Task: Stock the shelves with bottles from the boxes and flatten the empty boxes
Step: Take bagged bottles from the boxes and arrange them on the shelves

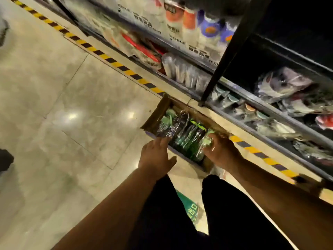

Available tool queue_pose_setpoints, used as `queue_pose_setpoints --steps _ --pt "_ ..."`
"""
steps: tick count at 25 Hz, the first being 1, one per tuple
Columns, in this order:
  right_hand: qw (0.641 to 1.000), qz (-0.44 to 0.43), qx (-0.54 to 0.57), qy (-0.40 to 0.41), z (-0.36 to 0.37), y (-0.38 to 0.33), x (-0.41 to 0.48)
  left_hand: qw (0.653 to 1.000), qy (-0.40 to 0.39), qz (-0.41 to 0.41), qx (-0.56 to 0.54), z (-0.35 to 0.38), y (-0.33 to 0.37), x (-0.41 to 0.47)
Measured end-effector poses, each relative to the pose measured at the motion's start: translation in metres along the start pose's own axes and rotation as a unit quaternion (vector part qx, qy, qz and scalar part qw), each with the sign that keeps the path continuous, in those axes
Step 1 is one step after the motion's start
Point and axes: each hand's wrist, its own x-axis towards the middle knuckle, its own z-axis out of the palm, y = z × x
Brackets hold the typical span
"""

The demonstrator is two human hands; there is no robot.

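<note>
An open cardboard box [155, 114] sits on the floor against the base of the shelves. Inside lie several green bottles [187, 136] wrapped in clear plastic. My left hand [155, 157] reaches over the box's near edge, fingers straight, fingertips at the wrapped bottles. My right hand [219, 150] is at the right end of the box, its fingers curled round a wrapped green bottle [207, 141]. The image is blurred.
Dark metal shelves [252, 105] run diagonally along the right, holding plastic-wrapped goods and bottles. Yellow-black hazard tape [100, 53] lines the tiled floor. My dark trousers and a green floor sticker [189, 206] are below. A dark shape [5, 159] sits at the left edge.
</note>
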Motion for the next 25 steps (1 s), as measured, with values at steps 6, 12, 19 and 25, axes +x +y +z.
queue_pose_setpoints --steps 6,12,19,25 --pt "0.974 0.188 0.126 0.028 0.127 0.025 0.122 0.991 -0.105 0.077 0.031 0.076 -0.069 0.168" --pt "0.895 0.332 0.297 0.022 0.251 0.067 0.276 0.987 -0.118 0.112 0.007 0.182 -0.126 0.308" --pt "0.821 0.445 0.345 0.091 0.323 0.085 0.373 0.983 -0.098 0.12 -0.098 0.259 -0.154 0.34" --pt "0.795 0.403 0.438 0.118 0.315 0.108 0.343 0.965 -0.151 0.001 -0.216 0.252 -0.137 0.354"
